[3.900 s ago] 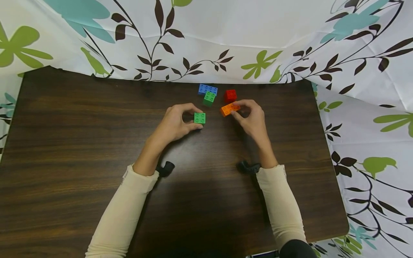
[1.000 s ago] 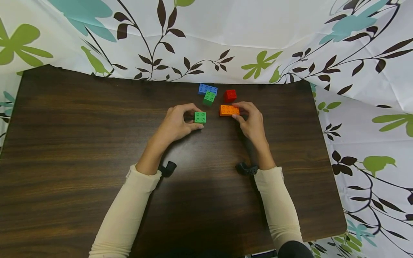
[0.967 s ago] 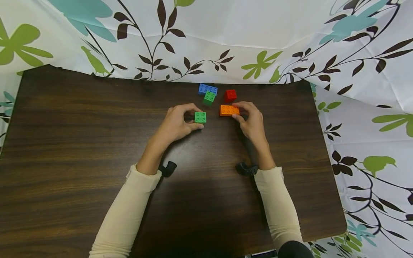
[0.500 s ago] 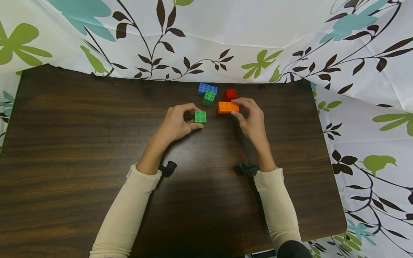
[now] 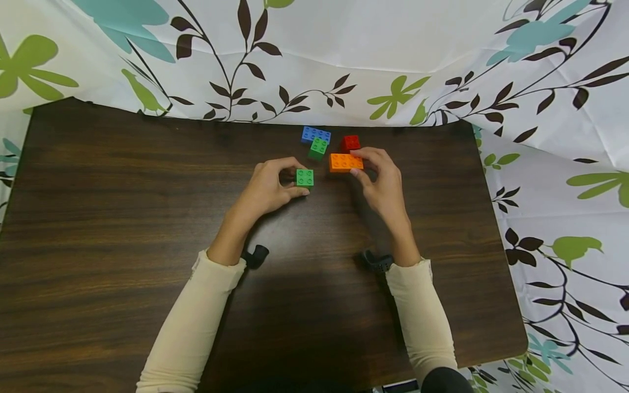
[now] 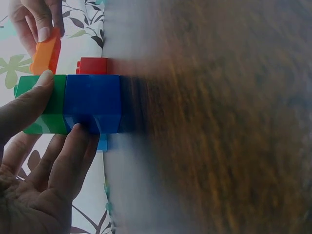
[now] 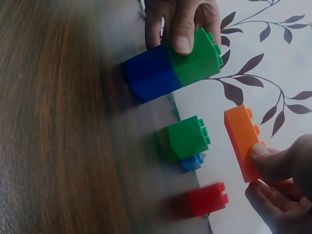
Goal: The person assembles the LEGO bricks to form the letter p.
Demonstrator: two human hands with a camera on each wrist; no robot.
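In the head view my left hand (image 5: 272, 185) grips a green brick (image 5: 304, 178). The left wrist view shows this green brick (image 6: 53, 105) stacked on a blue brick (image 6: 93, 100), which stands on the table. My right hand (image 5: 383, 177) pinches the right end of a long orange brick (image 5: 344, 162), studs up. The right wrist view has the orange brick (image 7: 240, 141) held above the table, apart from the stack. Just behind it lies a red brick (image 5: 350, 143). My right fingertips cover part of the orange brick.
Behind my hands, another green brick (image 5: 318, 147) stands by a long blue brick (image 5: 316, 134) near the back edge of the dark wooden table (image 5: 123, 218). A patterned cloth (image 5: 324, 49) hangs along that edge.
The orange brick, angled in the oldest frame, lies straight across the head view. Over the last second my right hand has moved it slightly left and back. My left hand has barely moved.
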